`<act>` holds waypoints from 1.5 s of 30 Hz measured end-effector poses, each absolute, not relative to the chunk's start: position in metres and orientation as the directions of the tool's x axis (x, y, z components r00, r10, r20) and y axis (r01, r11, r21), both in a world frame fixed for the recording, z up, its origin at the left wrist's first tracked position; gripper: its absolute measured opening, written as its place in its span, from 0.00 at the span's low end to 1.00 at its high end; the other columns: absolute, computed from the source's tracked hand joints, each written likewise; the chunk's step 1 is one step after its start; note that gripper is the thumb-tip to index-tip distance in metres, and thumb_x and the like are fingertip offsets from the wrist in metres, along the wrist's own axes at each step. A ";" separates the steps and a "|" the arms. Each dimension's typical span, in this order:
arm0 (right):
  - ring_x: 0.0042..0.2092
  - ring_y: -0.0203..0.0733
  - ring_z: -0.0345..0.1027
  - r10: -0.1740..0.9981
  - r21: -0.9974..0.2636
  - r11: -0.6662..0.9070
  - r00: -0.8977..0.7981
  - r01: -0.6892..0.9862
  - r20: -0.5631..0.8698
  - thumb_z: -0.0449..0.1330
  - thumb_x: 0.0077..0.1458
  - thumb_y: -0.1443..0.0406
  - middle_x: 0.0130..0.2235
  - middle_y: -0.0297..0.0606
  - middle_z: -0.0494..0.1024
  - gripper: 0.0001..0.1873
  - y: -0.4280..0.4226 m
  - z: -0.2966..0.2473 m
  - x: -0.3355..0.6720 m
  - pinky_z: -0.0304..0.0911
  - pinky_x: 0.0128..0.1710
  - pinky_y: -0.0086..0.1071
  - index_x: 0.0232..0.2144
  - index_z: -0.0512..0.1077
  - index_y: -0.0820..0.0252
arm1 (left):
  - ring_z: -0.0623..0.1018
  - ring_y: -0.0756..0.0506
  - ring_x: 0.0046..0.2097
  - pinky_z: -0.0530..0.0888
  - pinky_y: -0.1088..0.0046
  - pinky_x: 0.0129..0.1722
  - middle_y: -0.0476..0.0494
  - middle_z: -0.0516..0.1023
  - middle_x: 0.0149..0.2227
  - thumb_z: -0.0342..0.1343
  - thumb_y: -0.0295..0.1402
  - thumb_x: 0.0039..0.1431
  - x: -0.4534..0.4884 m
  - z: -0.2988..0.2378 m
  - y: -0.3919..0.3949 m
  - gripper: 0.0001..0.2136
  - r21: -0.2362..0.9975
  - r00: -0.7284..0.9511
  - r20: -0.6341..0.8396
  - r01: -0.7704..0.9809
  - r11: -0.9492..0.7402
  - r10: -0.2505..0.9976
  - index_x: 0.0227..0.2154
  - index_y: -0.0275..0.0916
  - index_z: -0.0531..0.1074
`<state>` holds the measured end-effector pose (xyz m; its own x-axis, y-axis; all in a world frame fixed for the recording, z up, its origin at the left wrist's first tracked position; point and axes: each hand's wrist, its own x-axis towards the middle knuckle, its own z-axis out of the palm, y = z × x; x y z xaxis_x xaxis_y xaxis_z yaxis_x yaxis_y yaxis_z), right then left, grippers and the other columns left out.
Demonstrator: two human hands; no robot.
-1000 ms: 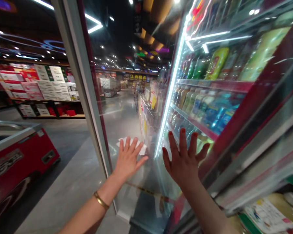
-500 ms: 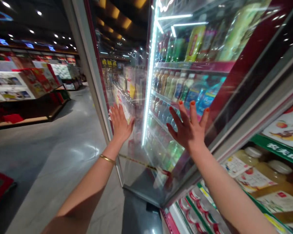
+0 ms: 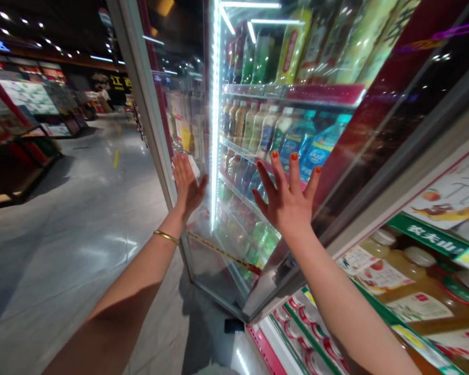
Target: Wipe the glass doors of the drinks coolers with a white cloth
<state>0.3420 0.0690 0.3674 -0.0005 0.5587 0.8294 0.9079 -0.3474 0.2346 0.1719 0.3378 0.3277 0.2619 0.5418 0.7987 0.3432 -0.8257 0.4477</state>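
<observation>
My left hand [image 3: 185,179], with a gold bangle [image 3: 166,237] on the wrist, lies flat near the left edge of a glass door [image 3: 209,260]. Under its fingers a white tissue [image 3: 194,165] is pressed against the pane. My right hand [image 3: 291,205], fingers spread and nails orange, is at the glass farther right; whether its palm fully touches cannot be made out. Behind the pane, lit shelves hold rows of drinks, among them blue-labelled bottles [image 3: 316,151] and a yellow-labelled bottle [image 3: 291,52].
On the right, a shelf carries large jars of amber drink [image 3: 410,265] with green price strips, above packs of red-and-white containers [image 3: 305,328]. A grey tiled floor [image 3: 101,219] runs along the left, past display stands [image 3: 27,99]. A metal frame [image 3: 152,120] edges the door.
The view has shifted, so the shop background and lit shelves sit farther left. Both hands appear slightly higher and left in the view, still at the glass. Left fingers look closer together.
</observation>
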 end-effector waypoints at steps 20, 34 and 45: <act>0.83 0.50 0.35 0.362 0.345 -0.554 -0.154 0.758 0.919 0.64 0.70 0.51 0.76 0.39 0.66 0.41 0.077 0.359 0.344 0.27 0.82 0.59 0.78 0.57 0.49 | 0.41 0.36 0.83 0.43 0.41 0.82 0.45 0.47 0.83 0.46 0.48 0.77 0.238 0.318 0.288 0.32 0.153 0.330 0.916 0.237 -0.960 0.227 0.80 0.56 0.49; 0.83 0.50 0.36 0.323 0.348 -0.546 -0.192 0.762 0.927 0.65 0.69 0.47 0.78 0.36 0.63 0.45 0.070 0.358 0.335 0.29 0.82 0.59 0.79 0.54 0.45 | 0.39 0.31 0.83 0.36 0.33 0.80 0.44 0.48 0.83 0.56 0.44 0.74 0.181 0.300 0.279 0.38 -0.013 0.331 0.939 0.318 -0.948 0.098 0.81 0.56 0.46; 0.80 0.57 0.53 0.311 0.318 -0.468 -0.183 0.824 0.932 0.63 0.69 0.49 0.76 0.35 0.66 0.39 0.064 0.353 0.331 0.28 0.81 0.62 0.77 0.60 0.42 | 0.37 0.31 0.83 0.37 0.33 0.80 0.39 0.41 0.83 0.54 0.47 0.74 0.179 0.309 0.236 0.40 0.149 0.204 0.944 0.436 -0.887 0.259 0.81 0.50 0.41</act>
<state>0.3313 0.0643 0.3530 -0.1835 0.3113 0.9324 0.8244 -0.4680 0.3185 0.1788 0.2355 0.3088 0.2036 0.2586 0.9443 0.4363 -0.8874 0.1490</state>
